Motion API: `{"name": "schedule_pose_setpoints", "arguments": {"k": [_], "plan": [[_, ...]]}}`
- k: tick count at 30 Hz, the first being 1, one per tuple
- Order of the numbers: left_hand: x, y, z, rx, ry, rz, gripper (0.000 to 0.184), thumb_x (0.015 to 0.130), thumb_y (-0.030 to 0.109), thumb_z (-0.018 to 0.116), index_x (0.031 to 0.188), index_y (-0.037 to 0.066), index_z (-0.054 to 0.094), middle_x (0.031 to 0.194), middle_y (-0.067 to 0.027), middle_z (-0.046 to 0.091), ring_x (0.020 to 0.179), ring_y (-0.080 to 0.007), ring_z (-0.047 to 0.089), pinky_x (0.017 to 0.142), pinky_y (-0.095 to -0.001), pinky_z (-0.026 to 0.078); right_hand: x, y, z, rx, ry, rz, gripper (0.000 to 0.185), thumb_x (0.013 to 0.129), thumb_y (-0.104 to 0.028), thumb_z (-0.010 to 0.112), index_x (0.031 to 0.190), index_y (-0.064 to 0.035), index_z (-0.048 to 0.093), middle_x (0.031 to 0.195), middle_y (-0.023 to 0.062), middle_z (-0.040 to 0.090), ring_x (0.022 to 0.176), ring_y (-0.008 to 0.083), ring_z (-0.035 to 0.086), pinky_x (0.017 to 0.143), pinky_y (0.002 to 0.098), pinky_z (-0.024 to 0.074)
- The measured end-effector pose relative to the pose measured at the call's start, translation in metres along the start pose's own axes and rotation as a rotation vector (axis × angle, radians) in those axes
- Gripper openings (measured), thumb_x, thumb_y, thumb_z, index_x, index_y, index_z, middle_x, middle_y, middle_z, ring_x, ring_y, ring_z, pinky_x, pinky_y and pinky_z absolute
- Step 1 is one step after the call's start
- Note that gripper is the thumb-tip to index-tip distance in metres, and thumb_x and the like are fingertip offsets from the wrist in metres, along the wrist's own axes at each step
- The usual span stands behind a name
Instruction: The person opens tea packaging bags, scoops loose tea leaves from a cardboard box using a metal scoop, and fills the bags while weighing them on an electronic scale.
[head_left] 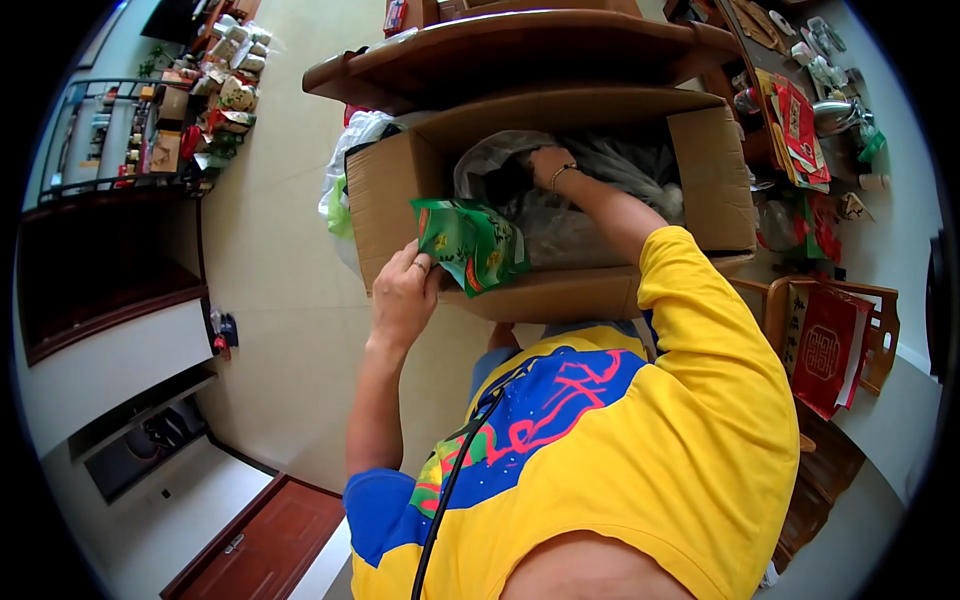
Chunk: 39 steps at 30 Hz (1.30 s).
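My left hand [403,295] grips the lower left edge of a green printed pouch [475,250], holding it tilted over the near left side of a cardboard box [390,195]. Inside the box lies a large clear plastic bag [560,230], its mouth spread open around something dark [508,182]. Reaching into that opening is my right hand [550,166], with a bracelet at the wrist. Its fingers are curled downward; their tips, and whatever they hold, are hidden.
A dark wooden table [520,50] stands just behind the box. White plastic bags [350,165] lie at its left side. On the right is a wooden chair [880,340] with a red printed bag [828,345]. Shelves at the far left carry many packages [235,95].
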<state>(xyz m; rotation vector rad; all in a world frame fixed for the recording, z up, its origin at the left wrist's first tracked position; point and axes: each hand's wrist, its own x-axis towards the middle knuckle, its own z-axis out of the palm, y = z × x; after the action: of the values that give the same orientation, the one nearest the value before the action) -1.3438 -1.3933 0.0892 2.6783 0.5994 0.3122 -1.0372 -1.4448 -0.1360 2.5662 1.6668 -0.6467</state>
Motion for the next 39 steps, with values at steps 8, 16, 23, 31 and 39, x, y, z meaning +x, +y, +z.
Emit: {"name": "schedule_pose_setpoints", "arguments": {"k": [8, 16, 23, 31, 39], "plan": [[0.006, 0.004, -0.002, 0.011, -0.036, -0.009, 0.012, 0.076, 0.002, 0.066, 0.086, 0.000, 0.061, 0.102, -0.0116, 0.063, 0.085, -0.0305, 0.061, 0.073, -0.0405, 0.051, 0.018, 0.003, 0.027, -0.014, 0.009, -0.033, 0.023, 0.082, -0.015, 0.061, 0.102, -0.0067, 0.069, 0.104, 0.0155, 0.068, 0.099, 0.0311, 0.065, 0.085, 0.0414, 0.0529], [0.012, 0.008, -0.001, 0.012, -0.039, -0.019, 0.011, 0.077, 0.002, 0.066, 0.087, 0.000, 0.061, 0.101, -0.0112, 0.063, 0.085, -0.0304, 0.061, 0.074, -0.0402, 0.051, 0.026, 0.019, 0.023, 0.026, -0.020, 0.008, 0.026, 0.078, -0.018, 0.065, 0.100, -0.0059, 0.069, 0.108, 0.0171, 0.067, 0.099, 0.0316, 0.064, 0.086, 0.0424, 0.0520], [0.019, 0.010, -0.001, 0.018, -0.084, -0.040, 0.010, 0.077, 0.002, 0.066, 0.086, 0.000, 0.061, 0.101, -0.0115, 0.063, 0.085, -0.0307, 0.061, 0.074, -0.0403, 0.050, 0.040, 0.035, 0.042, 0.138, -0.104, -0.035, 0.028, 0.075, -0.019, 0.068, 0.099, -0.0054, 0.070, 0.107, 0.0180, 0.067, 0.101, 0.0333, 0.063, 0.088, 0.0430, 0.0508], [0.026, 0.012, 0.001, 0.036, -0.078, -0.017, 0.011, 0.077, 0.001, 0.065, 0.086, 0.001, 0.060, 0.101, -0.0121, 0.063, 0.086, -0.0309, 0.060, 0.074, -0.0406, 0.050, 0.029, 0.039, 0.039, 0.294, -0.206, 0.024, 0.035, 0.071, -0.028, 0.070, 0.098, -0.0063, 0.071, 0.105, 0.0163, 0.067, 0.101, 0.0326, 0.063, 0.088, 0.0422, 0.0503], [0.030, 0.018, -0.004, 0.064, -0.095, -0.019, 0.012, 0.076, 0.001, 0.066, 0.087, 0.000, 0.060, 0.103, -0.0119, 0.063, 0.087, -0.0311, 0.060, 0.074, -0.0407, 0.050, 0.033, 0.038, 0.069, 0.396, -0.252, 0.018, 0.048, 0.073, -0.046, 0.065, 0.099, -0.0058, 0.071, 0.102, 0.0190, 0.068, 0.096, 0.0341, 0.065, 0.085, 0.0435, 0.0500]]}}
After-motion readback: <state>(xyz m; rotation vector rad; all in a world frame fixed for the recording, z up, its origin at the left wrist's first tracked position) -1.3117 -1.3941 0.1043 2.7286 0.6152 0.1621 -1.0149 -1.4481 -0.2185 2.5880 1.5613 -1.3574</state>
